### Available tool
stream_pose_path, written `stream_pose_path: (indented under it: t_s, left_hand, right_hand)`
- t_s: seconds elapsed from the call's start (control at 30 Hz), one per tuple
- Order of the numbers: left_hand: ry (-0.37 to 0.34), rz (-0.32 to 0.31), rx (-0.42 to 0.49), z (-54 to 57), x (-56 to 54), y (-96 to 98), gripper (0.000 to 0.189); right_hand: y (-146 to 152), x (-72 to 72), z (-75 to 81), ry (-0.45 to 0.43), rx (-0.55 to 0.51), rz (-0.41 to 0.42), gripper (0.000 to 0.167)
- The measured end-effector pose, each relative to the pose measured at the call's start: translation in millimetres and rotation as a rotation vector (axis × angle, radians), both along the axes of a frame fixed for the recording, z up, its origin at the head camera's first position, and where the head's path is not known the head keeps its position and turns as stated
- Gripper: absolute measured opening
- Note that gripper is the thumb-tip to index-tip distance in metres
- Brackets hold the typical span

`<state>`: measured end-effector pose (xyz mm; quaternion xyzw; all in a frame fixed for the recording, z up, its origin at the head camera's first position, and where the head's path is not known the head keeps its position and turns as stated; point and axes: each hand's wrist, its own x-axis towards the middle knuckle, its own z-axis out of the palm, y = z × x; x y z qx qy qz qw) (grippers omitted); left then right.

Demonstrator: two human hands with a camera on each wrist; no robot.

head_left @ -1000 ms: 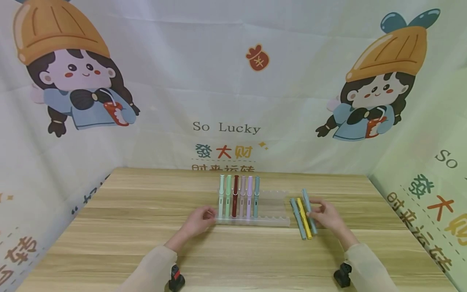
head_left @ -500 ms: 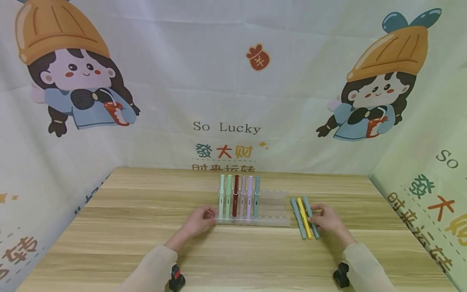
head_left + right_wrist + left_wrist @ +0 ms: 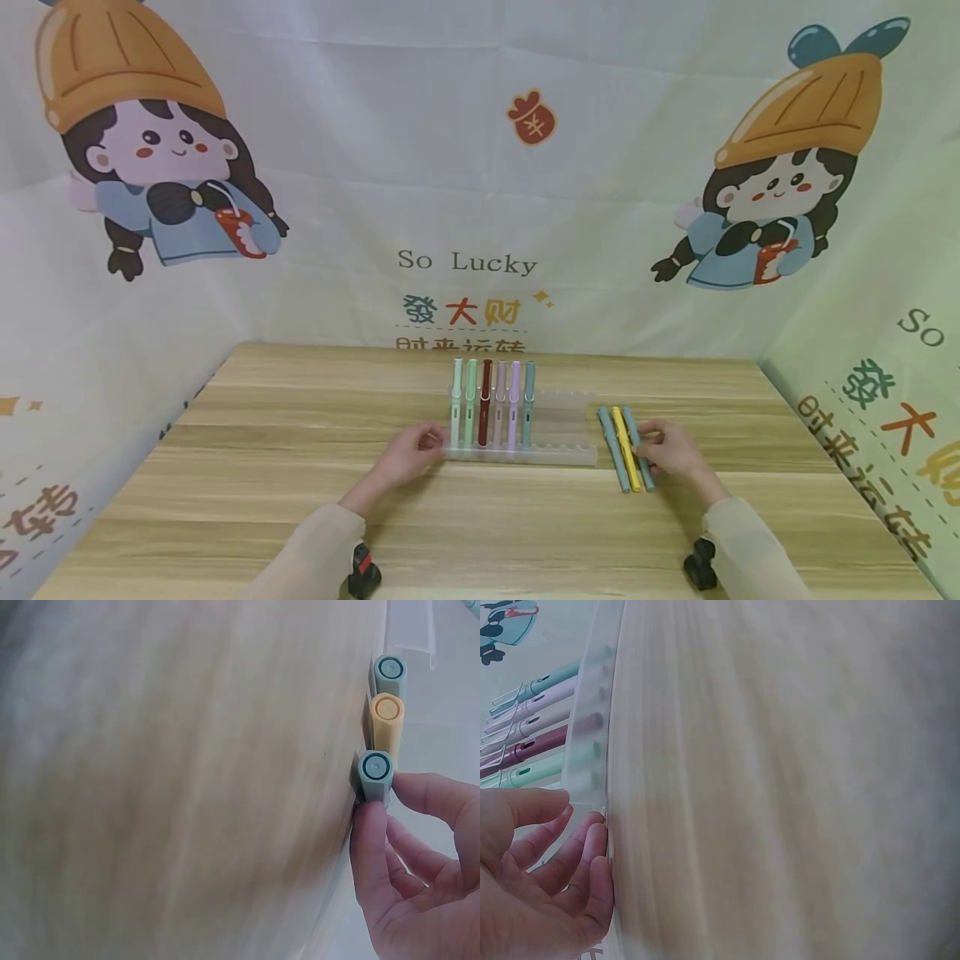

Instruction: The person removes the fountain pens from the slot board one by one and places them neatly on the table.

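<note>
On the table, a clear pen stand (image 3: 562,454) holds several upright capped pens in its left part, among them a dark red pen (image 3: 485,408). My left hand (image 3: 411,452) is at the stand's left end, its loosely bent fingertips against the edge in the left wrist view. To the right of the stand lie a blue-grey pen (image 3: 613,450), a yellow pen (image 3: 626,450) and another blue-grey pen (image 3: 375,766), side by side. My right hand (image 3: 670,450) pinches this rightmost pen between thumb and fingers, its end facing the right wrist camera.
The stand's right part shows bare notches (image 3: 570,448). A printed cloth (image 3: 465,200) hangs behind the wooden table (image 3: 525,533) and along its sides. Black wrist cameras (image 3: 363,571) sit below both hands.
My right hand has lowered the rightmost blue-grey pen and drawn it toward me, so it lies alongside the yellow pen. The left hand stays at the stand's end.
</note>
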<state>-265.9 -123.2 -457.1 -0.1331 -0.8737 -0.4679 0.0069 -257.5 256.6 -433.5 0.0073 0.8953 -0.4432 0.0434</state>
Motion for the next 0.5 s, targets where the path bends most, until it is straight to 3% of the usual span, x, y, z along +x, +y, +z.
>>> stream_pose_path:
  t_s: [0.2,0.37,0.5]
  left_hand:
    - [-0.013,0.0,-0.007,-0.6,-0.8,-0.3,0.016]
    - [-0.009,-0.001,-0.003,-0.1,-0.1,0.2,0.015]
    - [-0.004,0.003,0.002,0.5,0.6,0.7,0.015]
  right_hand:
    - [-0.9,-0.9,0.7,0.059,0.004,-0.012,0.034]
    - [-7.1,-4.8,4.2,0.209,0.039,-0.011,0.032]
    - [-17.9,-8.3,5.6,0.286,-0.023,0.008,0.031]
